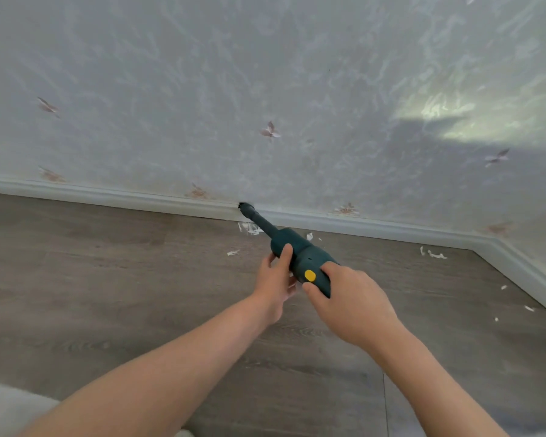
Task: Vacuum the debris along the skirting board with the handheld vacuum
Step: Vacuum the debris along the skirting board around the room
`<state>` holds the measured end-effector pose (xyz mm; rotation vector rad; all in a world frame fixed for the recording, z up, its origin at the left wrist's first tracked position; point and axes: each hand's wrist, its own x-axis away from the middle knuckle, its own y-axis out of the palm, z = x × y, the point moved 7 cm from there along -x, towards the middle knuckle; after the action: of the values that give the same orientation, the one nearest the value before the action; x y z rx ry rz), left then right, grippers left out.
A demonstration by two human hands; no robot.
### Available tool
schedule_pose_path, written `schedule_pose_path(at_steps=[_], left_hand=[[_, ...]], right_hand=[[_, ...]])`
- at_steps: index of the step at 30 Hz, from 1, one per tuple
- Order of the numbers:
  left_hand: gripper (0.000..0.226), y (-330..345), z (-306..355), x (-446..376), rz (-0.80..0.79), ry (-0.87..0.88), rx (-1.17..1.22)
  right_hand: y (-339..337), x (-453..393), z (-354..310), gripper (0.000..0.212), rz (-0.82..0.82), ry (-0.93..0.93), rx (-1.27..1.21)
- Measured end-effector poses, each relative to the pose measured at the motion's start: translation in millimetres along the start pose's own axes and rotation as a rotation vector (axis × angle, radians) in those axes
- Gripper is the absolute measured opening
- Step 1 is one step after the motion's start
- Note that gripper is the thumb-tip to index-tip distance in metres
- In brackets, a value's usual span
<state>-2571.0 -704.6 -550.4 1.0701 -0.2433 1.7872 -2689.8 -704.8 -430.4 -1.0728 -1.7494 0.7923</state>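
Both hands grip a teal handheld vacuum: right hand wraps the handle beside its switch, left hand steadies the body. Nozzle aims toward eleven o'clock, touching the skirting board, above white debris.

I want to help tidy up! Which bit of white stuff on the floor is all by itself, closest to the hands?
Find the white skirting board under the wall, then the dark green vacuum pointing at it. Left of the vacuum's body, on the wooden floor, lies one small white scrap. It sits alone, away from the skirting, unlike the cluster beneath the nozzle.
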Motion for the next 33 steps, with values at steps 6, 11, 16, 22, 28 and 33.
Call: schedule_pose_path(at_steps=[6, 11, 16, 22, 28, 33], left_hand=[[0.042, 28.8, -18.7, -0.3, -0.143, -0.095, -0.048], [0.046, 30.3, -40.2, -9.5, -0.112, -0.066, -0.032], [0.038, -0.2, -51.1, -19.2, 0.132, -0.018, 0.040], [0.039, -11.8, -39.7, -36.7, 0.094, -0.122, -0.017], [0.037, 16.0, -54.1, -37.3, -0.042, -0.156, -0.106], [0.037, 36.6, -75.3, -32.2, -0.177, -0.254, -0.165]], right_hand=[[-15.2, 10.9, 33.1, 0.028, 0.005, 0.040, 0.037], [-17.0, 24.1, 38.0, 0.025, 0.020, 0.031, 0.038], [12.5, -1.4, 16.9, 0.027, -0.082, -0.046, 0.049], [43.4, -37.7, 10.9, 0.025, -0.096, -0.040, 0.034], [20.4, -22.4, 37.0, 0.026, -0.074, -0.006, 0.076], [2.7, -0.1, 63.9, 0.026, -0.093, 0.039, 0.145]])
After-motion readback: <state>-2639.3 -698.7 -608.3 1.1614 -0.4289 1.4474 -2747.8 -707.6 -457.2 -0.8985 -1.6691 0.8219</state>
